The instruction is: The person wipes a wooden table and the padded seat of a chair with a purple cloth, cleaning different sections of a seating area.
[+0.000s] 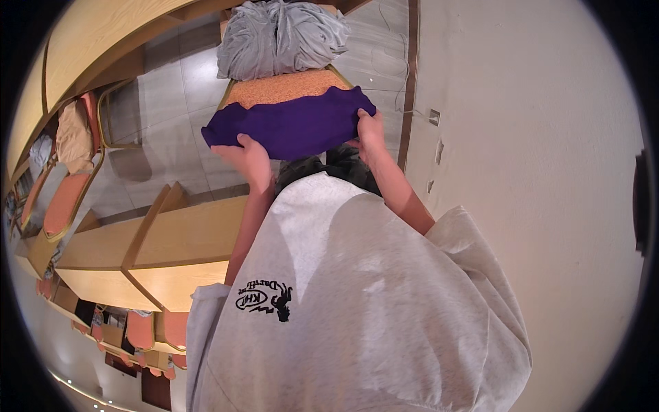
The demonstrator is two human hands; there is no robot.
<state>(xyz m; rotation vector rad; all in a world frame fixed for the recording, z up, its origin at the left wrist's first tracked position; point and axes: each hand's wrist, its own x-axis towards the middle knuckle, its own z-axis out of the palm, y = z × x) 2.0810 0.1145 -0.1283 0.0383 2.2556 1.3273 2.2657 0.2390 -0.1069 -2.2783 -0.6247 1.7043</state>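
Note:
A dark purple piece of cloth (295, 126) is stretched sideways between my two hands, above the front of an orange-seated chair (288, 88). My left hand (248, 159) grips its near left edge, thumb on top and fingers underneath. At the right end, my right hand (369, 134) pinches the edge with the thumb on top. The cloth's far edge is wavy, and its left corner sticks out past my left hand. Just beyond it, a bunched heap of grey fabric (281, 38) rests at the back of the chair. Most fingers of both hands are hidden.
A white wall (522, 137) with sockets (434, 117) rises close on my right. Light wooden desks (185, 237) stand on the left, with more orange chairs (65, 202) beyond. A thin cable (406, 75) runs along the grey tiled floor (165, 89) by the wall.

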